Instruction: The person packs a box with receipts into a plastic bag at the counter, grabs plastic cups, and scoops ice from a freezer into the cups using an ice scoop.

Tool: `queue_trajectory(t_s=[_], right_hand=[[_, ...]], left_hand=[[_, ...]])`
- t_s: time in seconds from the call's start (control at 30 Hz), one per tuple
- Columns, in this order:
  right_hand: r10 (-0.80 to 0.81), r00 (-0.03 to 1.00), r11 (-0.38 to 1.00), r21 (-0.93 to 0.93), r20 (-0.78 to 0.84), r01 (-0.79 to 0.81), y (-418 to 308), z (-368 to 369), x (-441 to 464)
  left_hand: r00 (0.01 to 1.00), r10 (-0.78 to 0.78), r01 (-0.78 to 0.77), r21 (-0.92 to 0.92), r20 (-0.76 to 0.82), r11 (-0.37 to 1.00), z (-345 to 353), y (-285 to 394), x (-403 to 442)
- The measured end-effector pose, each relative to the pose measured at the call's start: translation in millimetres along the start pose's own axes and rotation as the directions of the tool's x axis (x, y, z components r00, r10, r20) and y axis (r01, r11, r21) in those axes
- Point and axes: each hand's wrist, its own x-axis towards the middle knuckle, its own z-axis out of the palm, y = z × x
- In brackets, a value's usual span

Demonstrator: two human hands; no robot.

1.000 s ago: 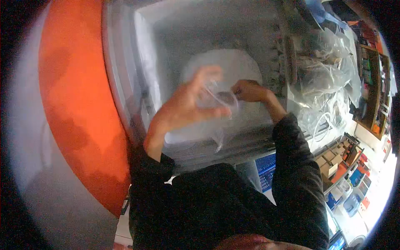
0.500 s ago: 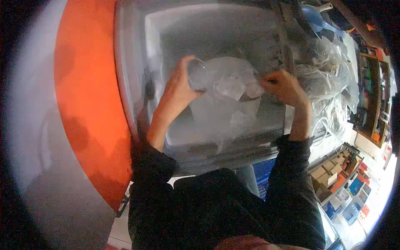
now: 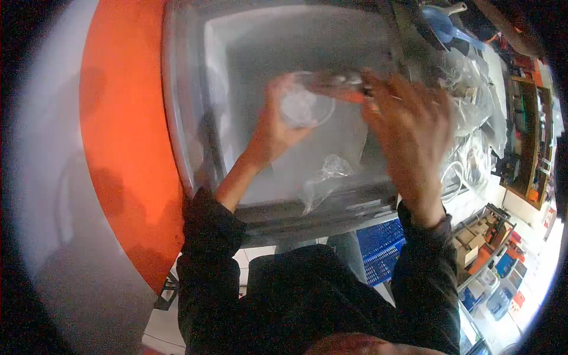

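A clear round container [image 3: 307, 107] with whitish contents is gripped at its left side by my left hand [image 3: 278, 118], fingers and thumb around the rim. My right hand [image 3: 408, 118], blurred by motion, is closed on a dark, shiny object [image 3: 340, 84] whose far end reaches over the container's top edge. Blur hides what that object is. Below the hands, a crumpled clear plastic bag [image 3: 331, 171] lies on the grey surface [image 3: 254, 56] of a framed, basin-like station.
Clear plastic bags [image 3: 470, 112] are heaped on the right, with a blue item [image 3: 444, 25] above them. Blue crates [image 3: 380, 251] stand below the station's edge. An orange and white wall [image 3: 127, 148] rises on the left. Shelves [image 3: 529, 142] and boxes [image 3: 470, 242] are farther right.
The whitish contents, earlier outside the container, now show inside it. My right hand has risen closer to the camera and now holds the dark object. My left hand moved slightly right.
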Motion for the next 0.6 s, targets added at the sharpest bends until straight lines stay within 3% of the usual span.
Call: queue_trajectory(t_s=[0.03, 0.1, 0.13, 0.17, 0.2, 0.23, 0.3, 0.33, 0.4, 0.43, 0.5, 0.53, 0.6], right_hand=[[0.178, 0.975, 0.977, 0.091, 0.13, -0.191, 6, -15, 2], [0.332, 0.904, 0.911, 0.158, 0.271, -0.382, 13, -16, 2], [0.374, 0.737, 0.879, 0.039, 0.563, -0.475, 14, 1, -1], [0.393, 0.478, 0.847, -0.107, 0.785, -0.521, 13, 17, -11], [0.252, 0.751, 0.952, -0.017, 0.611, -0.306, 12, 41, -42], [0.048, 0.925, 0.998, 0.007, 0.376, -0.055, 10, 71, -77], [0.076, 0.943, 0.965, 0.215, 0.324, -0.152, 1, 124, -120], [0.077, 0.94, 0.963, 0.219, 0.333, -0.157, -4, 122, -118], [0.206, 0.747, 0.923, 0.129, 0.632, -0.363, -10, 115, -104], [0.206, 0.747, 0.922, 0.132, 0.632, -0.365, -11, 117, -107], [0.241, 0.777, 0.923, 0.111, 0.581, -0.369, -11, 127, -116], [0.24, 0.777, 0.923, 0.112, 0.582, -0.368, -11, 131, -121], [0.233, 0.847, 0.97, -0.046, 0.477, -0.24, -13, 136, -128]], left_hand=[[1.0, 0.0, 0.0, 0.002, -0.003, 1.0, -1, 2, 1], [0.994, -0.043, 0.037, -0.069, -0.097, 0.997, -4, 3, 3], [0.994, -0.041, 0.034, -0.065, -0.099, 0.997, -8, 2, 6], [0.997, 0.075, -0.074, 0.243, 0.004, 0.967, -13, 0, 8], [0.979, 0.151, -0.201, 0.512, 0.137, 0.835, -15, 0, 9], [0.979, 0.152, -0.2, 0.513, 0.135, 0.835, -12, 1, 8], [0.985, -0.088, 0.083, 0.041, 0.149, 0.996, -1, 0, 4], [0.983, -0.098, 0.093, 0.041, 0.153, 0.995, 1, -10, 1], [0.973, -0.143, 0.144, 0.013, 0.183, 0.99, 6, -38, 5], [0.972, -0.144, 0.144, 0.016, 0.184, 0.989, 6, -48, 7], [0.991, -0.094, 0.09, -0.039, -0.092, 0.995, 0, -54, 12], [0.991, -0.095, 0.092, -0.039, -0.093, 0.995, -5, -57, 13], [0.942, -0.066, 0.05, -0.056, -0.33, 0.997, -24, -47, 19]])
